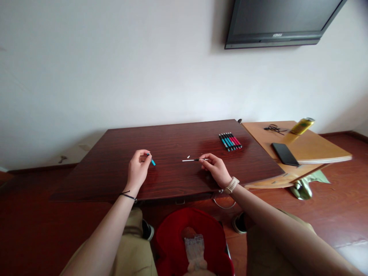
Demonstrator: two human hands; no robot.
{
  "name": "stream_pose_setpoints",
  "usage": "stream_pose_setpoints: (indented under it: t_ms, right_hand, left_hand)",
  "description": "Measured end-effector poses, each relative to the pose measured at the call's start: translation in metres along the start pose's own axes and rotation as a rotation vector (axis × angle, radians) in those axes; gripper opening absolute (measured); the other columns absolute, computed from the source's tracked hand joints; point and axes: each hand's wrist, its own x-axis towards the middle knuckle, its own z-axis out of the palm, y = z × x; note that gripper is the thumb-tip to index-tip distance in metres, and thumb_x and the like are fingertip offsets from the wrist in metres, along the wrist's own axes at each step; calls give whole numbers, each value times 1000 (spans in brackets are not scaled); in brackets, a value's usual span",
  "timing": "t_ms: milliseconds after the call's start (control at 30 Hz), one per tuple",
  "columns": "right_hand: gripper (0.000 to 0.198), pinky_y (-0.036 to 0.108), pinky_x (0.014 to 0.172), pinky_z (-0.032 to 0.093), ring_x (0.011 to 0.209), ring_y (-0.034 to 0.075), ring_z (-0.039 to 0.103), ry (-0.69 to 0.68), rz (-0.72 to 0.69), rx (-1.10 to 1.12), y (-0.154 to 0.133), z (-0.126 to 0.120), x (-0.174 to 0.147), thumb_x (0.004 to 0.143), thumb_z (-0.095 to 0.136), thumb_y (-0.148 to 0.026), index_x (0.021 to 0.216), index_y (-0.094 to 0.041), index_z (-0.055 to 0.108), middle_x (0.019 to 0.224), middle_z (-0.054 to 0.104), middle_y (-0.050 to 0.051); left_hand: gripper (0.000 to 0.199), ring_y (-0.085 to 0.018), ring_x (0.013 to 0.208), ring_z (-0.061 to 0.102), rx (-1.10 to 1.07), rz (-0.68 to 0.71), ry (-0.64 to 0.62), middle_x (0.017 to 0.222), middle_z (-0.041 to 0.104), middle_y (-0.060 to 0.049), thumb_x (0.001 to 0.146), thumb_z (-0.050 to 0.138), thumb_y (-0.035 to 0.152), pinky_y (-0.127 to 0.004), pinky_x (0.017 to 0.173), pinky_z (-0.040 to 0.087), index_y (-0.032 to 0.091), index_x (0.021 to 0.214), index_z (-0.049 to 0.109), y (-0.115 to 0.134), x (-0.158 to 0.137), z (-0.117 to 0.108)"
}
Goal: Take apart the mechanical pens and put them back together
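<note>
My left hand [140, 165] pinches a blue pen barrel [153, 162] between thumb and fingertips, its lower end pointing down to the right. To the right, my right hand [214, 165] is closed on a thin pen refill, white with a black part [189, 160], held level just over the dark table or touching it; I cannot tell which. Behind the refill lies a tiny white piece [188, 156]. Farther right a row of several pens [230, 141], blue ones beside red ones with black parts, lies side by side on the dark wooden table [169, 140].
A lighter wooden table [258, 134] adjoins on the right. On it are a black phone [285, 154], a dark coiled cable [274, 128] and a yellow can [302, 126]. A television [276, 23] hangs on the wall. A red stool seat [169, 237] stands between my knees.
</note>
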Motion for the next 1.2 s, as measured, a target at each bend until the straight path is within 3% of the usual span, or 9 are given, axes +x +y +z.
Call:
stream_pose_setpoints:
  t_ms: [233,500,800,1200]
  right_hand:
    - [43,30,63,45,65,17,59,1,-1,-22,-1,0,-1,89,78,-60,106,-21,71,73,67,0]
    - [41,29,63,44,66,16,58,-1,-2,-13,-2,0,-1,90,78,-58,105,-21,70,72,67,0]
    - [46,29,63,46,65,17,60,1,3,-38,-3,0,-1,89,77,-63,106,-21,70,73,67,0]
    - [45,29,63,45,65,17,59,5,4,-31,-3,1,-1,88,78,-62,105,-20,70,72,67,0]
  left_hand:
    - [25,-21,90,73,1,10,-31,116,74,-8,94,69,37,-31,76,58,24,116,68,4,-3,2]
    - [28,-20,85,72,-2,-37,-61,111,74,-6,92,70,39,-30,74,57,24,115,69,5,-4,3]
    - [22,-23,89,74,106,-73,-220,104,79,-6,91,68,41,-34,84,55,23,104,72,-5,-6,8]
    - [25,-24,89,75,189,-61,-238,102,80,-6,90,68,43,-35,86,54,24,107,71,-2,-6,10]
